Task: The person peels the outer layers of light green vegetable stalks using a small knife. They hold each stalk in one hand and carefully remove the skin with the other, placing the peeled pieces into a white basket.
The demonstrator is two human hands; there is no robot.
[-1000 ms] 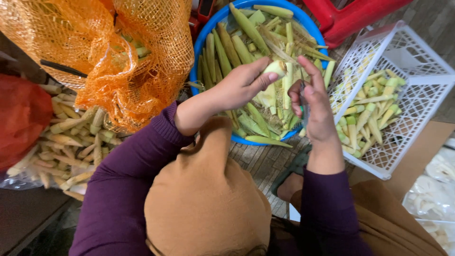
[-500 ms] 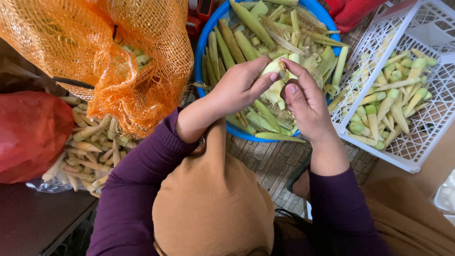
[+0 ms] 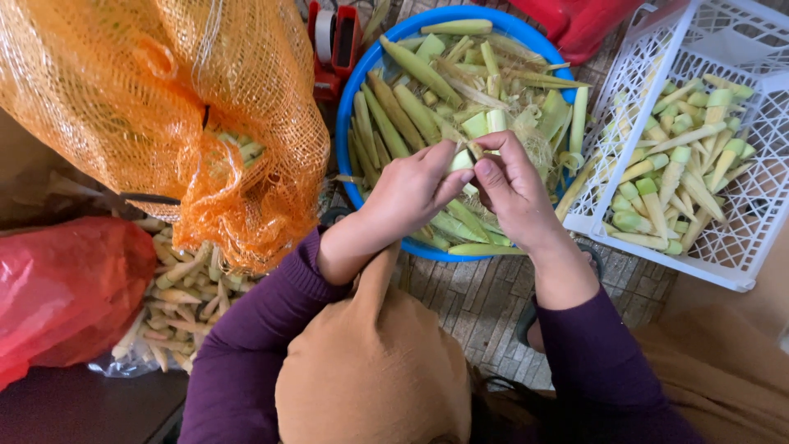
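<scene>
Pale green husk of a baby corn ear (image 3: 462, 159) is pinched between both hands: the left hand (image 3: 408, 196) and right hand (image 3: 511, 191) grip it together over the blue basin (image 3: 353, 107) of husks. A white crate (image 3: 744, 263) of peeled ears sits to the right, an orange mesh sack (image 3: 123, 90) to the left.
</scene>
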